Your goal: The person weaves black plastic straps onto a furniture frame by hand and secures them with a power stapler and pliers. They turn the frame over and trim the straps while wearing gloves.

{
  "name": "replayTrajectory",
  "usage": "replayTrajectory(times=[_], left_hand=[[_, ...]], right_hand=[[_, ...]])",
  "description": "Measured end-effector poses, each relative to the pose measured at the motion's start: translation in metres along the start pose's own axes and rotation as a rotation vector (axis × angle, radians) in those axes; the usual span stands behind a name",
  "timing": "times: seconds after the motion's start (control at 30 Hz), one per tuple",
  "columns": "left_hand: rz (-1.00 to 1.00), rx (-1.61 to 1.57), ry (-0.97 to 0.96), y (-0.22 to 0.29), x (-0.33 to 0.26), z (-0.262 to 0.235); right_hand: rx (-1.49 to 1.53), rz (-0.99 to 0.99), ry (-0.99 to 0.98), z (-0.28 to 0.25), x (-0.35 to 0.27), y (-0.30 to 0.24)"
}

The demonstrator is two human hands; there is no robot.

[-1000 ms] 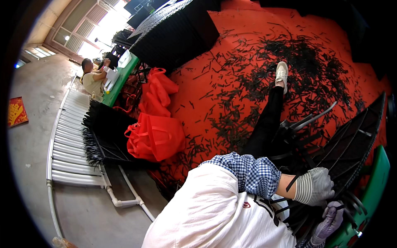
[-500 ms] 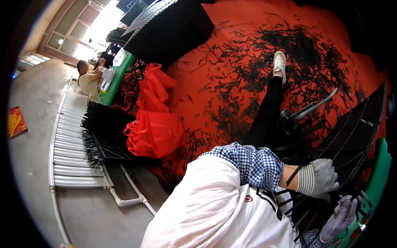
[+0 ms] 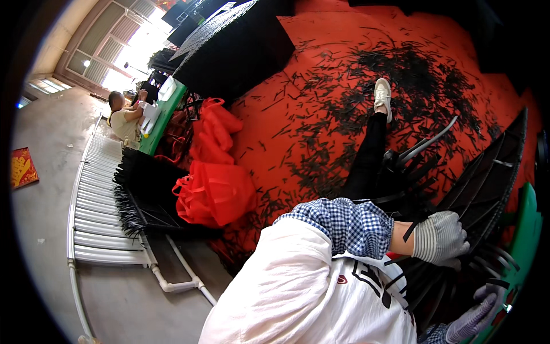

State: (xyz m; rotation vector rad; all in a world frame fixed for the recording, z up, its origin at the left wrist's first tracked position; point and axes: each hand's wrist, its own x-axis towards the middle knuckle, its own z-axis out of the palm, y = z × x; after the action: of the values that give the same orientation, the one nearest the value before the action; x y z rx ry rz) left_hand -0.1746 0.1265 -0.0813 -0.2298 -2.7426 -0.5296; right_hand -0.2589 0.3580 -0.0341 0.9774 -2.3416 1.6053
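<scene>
The left hand point(image 3: 441, 236), in a grey knit glove below a blue checked sleeve point(image 3: 344, 223), rests closed over the black slatted plastic panel point(image 3: 487, 178), its fingers curled onto the slats. The right hand point(image 3: 478, 312), also gloved, lies just below that panel's lower edge with fingers stretched out flat, gripping nothing that shows. The panel leans beside a green stool point(image 3: 524, 229). Left of the panel stretches a red mat point(image 3: 321, 74) strewn with black plastic scraps point(image 3: 412, 69), where the person's white shoe point(image 3: 382, 94) rests. Farther left of the panel lie red bags point(image 3: 215, 189).
</scene>
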Motion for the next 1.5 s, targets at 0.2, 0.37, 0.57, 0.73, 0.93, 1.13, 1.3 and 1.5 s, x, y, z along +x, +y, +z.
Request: replayTrajectory(times=[0.2,0.37,0.57,0.73,0.93,1.13,1.3,1.5], left_hand=[[0.005,0.075,-0.032,-0.027,0.022,-0.004],[0.031,0.055,-0.097,-0.024,0.037,-0.005],[0.022,-0.010,0.100,-0.032,0.028,-0.019],[0.060,0.170,0.172,-0.030,0.043,-0.025],[0.089,0.126,0.079,-0.022,0.040,-0.030],[0.049,0.106,0.065,-0.015,0.036,-0.032],[0.046,-0.050,0.176,-0.010,0.042,-0.039],[-0.060,-0.434,0.076,-0.003,0.044,-0.042]], right_hand=[[-0.036,0.185,0.086,0.003,-0.018,0.023],[-0.159,-0.029,0.086,0.000,-0.023,0.032],[-0.111,0.157,0.134,0.017,-0.015,0.017],[0.007,0.008,0.014,0.018,0.011,0.009],[-0.165,-0.373,-0.106,0.025,0.012,0.013],[-0.187,-0.522,-0.228,0.033,0.005,0.012],[-0.102,-0.344,-0.187,0.036,0.020,0.001],[-0.092,-0.280,-0.165,0.040,0.032,-0.003]])
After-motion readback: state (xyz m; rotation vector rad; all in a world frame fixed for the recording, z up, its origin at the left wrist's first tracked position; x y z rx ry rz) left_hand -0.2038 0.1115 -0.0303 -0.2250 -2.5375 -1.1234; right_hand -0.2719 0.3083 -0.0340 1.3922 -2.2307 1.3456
